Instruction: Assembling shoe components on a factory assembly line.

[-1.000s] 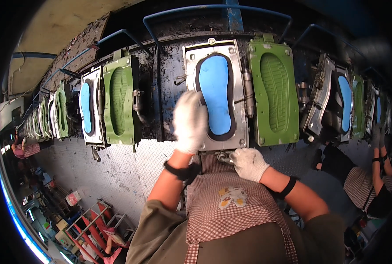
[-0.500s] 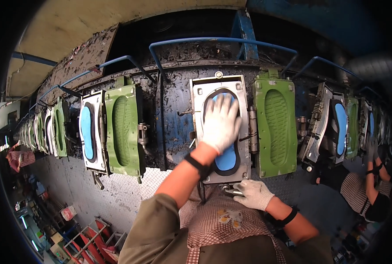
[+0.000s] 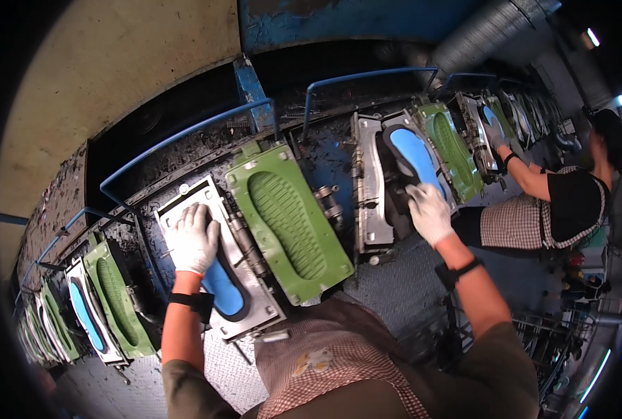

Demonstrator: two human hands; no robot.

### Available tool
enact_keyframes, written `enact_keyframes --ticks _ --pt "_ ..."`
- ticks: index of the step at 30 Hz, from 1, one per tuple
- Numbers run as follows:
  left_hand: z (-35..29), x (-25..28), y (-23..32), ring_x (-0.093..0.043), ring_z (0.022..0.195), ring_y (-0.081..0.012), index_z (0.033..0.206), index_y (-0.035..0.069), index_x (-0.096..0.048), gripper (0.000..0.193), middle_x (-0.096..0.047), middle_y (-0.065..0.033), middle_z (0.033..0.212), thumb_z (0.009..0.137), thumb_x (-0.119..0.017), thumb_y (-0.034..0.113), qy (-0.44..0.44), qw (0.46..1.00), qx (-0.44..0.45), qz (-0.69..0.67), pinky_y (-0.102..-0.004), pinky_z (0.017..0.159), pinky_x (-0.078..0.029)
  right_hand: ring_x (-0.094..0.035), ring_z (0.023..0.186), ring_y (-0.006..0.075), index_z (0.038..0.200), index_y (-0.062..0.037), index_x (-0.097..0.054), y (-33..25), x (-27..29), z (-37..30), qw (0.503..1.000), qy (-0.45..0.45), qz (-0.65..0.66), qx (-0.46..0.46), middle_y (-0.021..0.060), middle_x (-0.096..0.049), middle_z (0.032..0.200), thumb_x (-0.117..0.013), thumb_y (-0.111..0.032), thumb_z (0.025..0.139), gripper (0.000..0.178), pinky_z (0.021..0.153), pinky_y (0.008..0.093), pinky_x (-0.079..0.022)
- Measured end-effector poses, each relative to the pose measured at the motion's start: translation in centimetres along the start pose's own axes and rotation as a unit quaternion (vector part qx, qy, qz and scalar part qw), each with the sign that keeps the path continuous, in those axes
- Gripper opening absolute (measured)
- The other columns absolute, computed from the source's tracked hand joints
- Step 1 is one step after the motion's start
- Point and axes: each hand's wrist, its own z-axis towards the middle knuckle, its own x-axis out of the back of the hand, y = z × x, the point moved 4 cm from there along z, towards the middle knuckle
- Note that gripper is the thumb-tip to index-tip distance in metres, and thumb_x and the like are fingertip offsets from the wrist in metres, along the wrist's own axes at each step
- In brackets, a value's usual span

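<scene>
My left hand [image 3: 195, 241], in a white glove, lies flat over the upper part of a blue insole [image 3: 225, 288] with a black rim, which sits in a silver metal mould half [image 3: 258, 307]. Hinged to its right is a green mould half [image 3: 290, 216] with a ribbed, foot-shaped hollow. My right hand [image 3: 431, 215], also gloved, is at the lower part of another blue insole [image 3: 414, 153], its fingers bent and a little apart. This black-rimmed insole stands tilted beside a silver mould plate [image 3: 372, 202]. Whether the right fingertips touch it, I cannot tell.
More green moulds [image 3: 119, 300] and blue insoles [image 3: 84, 311] run along the bench on both sides. Blue bent rails [image 3: 185, 143] stand behind them. At the right a co-worker in a checked apron [image 3: 517, 216] reaches to another mould. Patterned metal plate [image 3: 388, 279] covers the floor.
The view has turned right, so the moulds now sit further left. My left hand remains on the same insole. My right hand has left the lever at the mould's front and reached the mould to the right.
</scene>
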Motion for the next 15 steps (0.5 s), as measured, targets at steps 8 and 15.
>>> enact_keyframes --ticks 8,15 --pt "-7.9 0.1 30.7 -0.045 0.129 -0.042 0.124 0.002 -0.056 0.054 -0.052 -0.024 0.132 0.078 -0.072 0.023 0.014 0.934 -0.158 -0.321 -0.0522 0.109 -0.034 -0.067 0.091 0.0394 0.108 -0.0024 -0.059 5.0 -8.9 13.1 0.979 -0.144 0.088 -0.113 0.0195 -0.07 0.093 -0.049 -0.025 0.091 0.03 0.077 0.0478 -0.053" --pt "-4.9 -9.8 34.8 -0.055 0.118 -0.0418 0.136 0.0 -0.045 0.062 -0.052 -0.0256 0.133 0.087 -0.062 0.034 0.006 0.895 0.236 -0.379 -0.0427 0.099 -0.046 -0.065 0.083 0.0429 0.099 0.0025 -0.061 8.2 -9.7 13.8 0.977 -0.161 0.058 0.124 0.0255 -0.066 0.084 -0.046 -0.023 0.091 0.03 0.073 0.052 -0.051"
